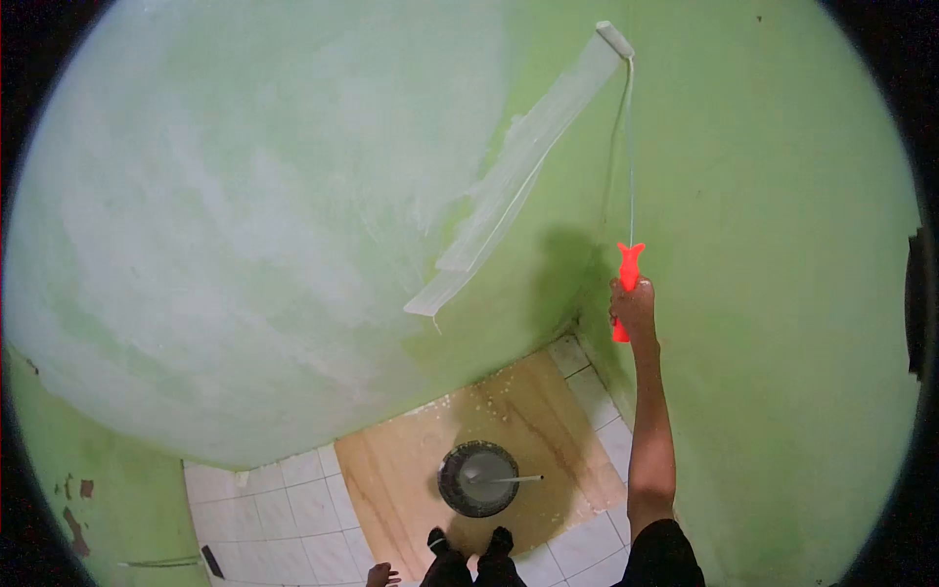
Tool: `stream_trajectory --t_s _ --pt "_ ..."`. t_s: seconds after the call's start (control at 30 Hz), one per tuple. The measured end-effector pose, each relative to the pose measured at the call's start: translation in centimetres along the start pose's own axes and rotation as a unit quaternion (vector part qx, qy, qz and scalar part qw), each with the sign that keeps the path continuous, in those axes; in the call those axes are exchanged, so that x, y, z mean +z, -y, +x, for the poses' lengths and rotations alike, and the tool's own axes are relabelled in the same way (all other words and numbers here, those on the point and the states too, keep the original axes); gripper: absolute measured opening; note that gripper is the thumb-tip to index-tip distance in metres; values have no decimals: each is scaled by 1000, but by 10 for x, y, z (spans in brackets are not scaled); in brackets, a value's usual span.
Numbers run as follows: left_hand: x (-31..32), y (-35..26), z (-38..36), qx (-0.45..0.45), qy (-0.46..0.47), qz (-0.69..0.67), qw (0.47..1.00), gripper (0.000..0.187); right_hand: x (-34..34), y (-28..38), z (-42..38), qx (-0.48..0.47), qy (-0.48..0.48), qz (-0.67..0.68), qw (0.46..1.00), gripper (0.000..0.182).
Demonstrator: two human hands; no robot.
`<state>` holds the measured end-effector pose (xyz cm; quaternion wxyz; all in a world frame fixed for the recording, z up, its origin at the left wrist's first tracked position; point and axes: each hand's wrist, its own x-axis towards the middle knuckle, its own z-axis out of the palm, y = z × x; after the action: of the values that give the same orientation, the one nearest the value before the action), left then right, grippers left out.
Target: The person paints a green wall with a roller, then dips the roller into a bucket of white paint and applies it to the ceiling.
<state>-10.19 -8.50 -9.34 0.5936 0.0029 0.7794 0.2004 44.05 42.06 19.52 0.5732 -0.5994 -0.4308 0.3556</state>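
My right hand [634, 305] is wrapped round the orange handle of a paint roller [631, 256], arm stretched forward. The white roller head [614, 40] rests against the green wall [558, 235] high up, at the upper end of a fresh slanting white streak [518, 181]. At the bottom edge, my left hand [382, 575] hangs low beside my leg, partly cut off, fingers somewhat apart with nothing seen in them. A black bucket [478, 511] of whitish paint stands in front of my feet, with a pale stick [523, 478] leaning out over its rim.
Under the bucket lies a wooden board [391, 460] spotted with paint, on white floor tiles [284, 509]. Thin white paint covers much of the wall's left part. A wall corner lies ahead near my right hand. A dark object [916, 303] sits at the far right.
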Motion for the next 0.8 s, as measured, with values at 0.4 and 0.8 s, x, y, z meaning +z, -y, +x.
stream_trajectory --t_s 0.4,0.8 --pt "6 -49 29 46 6 77 996 39 87 -135 -211 -34 34 -149 988 19" --pt "6 -84 31 89 12 96 991 36 50 -69 -56 -209 0 -199 957 13"
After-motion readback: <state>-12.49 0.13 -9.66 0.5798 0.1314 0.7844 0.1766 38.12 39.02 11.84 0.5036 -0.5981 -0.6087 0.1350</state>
